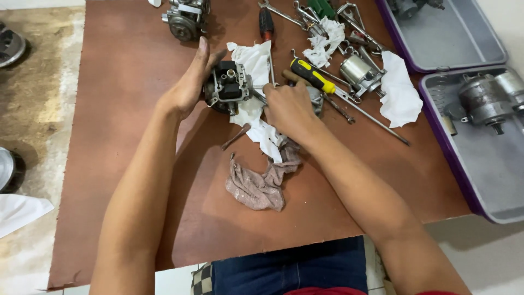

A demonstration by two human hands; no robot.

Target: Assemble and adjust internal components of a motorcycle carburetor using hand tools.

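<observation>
Left hand: the left hand point(191, 82) sits at upper centre of the frame, palm pressed against the left side of a small metal carburettor point(228, 87); its grip is wide, fingers stretched flat upward, steadying rather than wrapping.
Right hand: the right hand point(288, 108) is just right of the carburettor, fingers curled narrow around a thin metal tool point(261, 96) whose tip reaches the carburettor body; the handle is hidden inside the fist.
Carburettor: stands on a white paper towel point(256, 65) on the brown worktop point(125, 164), upper centre; its far side is covered by the left palm.
Cloth: a grey-pink rag point(259, 186) lies crumpled below the right wrist, at centre.
Tools: a yellow-and-black screwdriver point(312, 75) lies just above the right hand; wrenches and small parts beyond it overlap and are hard to separate.
Trays: a purple-rimmed tray point(464, 180) at right holds a cylindrical motor point(483, 101) and is cut off by the frame edge.
Top edge: another metal engine part point(185, 19) is partly cut off at upper left centre.
</observation>
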